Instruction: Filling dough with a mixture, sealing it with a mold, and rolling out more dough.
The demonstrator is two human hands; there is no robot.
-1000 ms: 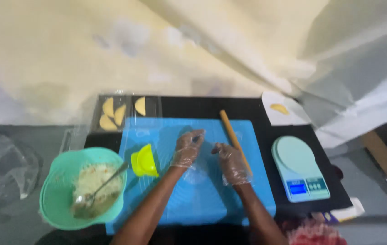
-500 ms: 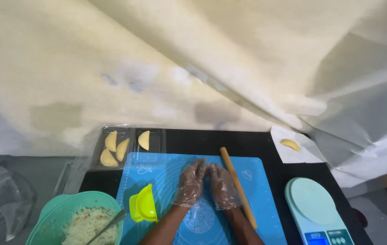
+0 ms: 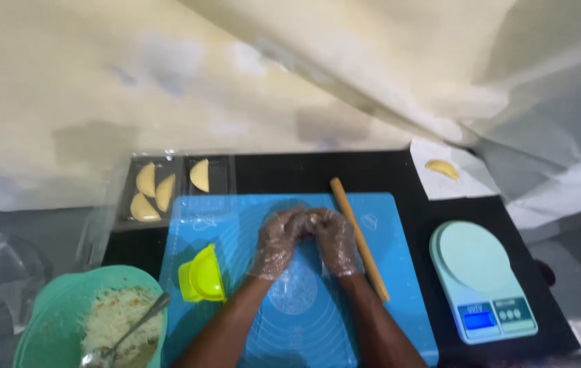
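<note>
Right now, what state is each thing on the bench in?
left hand: gloved, pressed against the right hand over the mat.
right hand: gloved, cupped against the left; what they hold is hidden.
rolling pin: lying idle on the blue mat.
yellow dumpling press: folded shut.
green bowl: holds filling and a spoon.
scale: switched on, platform bare.
black tray: holds four folded dumplings.

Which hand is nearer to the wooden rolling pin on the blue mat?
The right hand. It lies just beside the rolling pin, almost touching its left side. The left hand is farther away, on the far side of the right hand, pressed against it over the blue mat.
</note>
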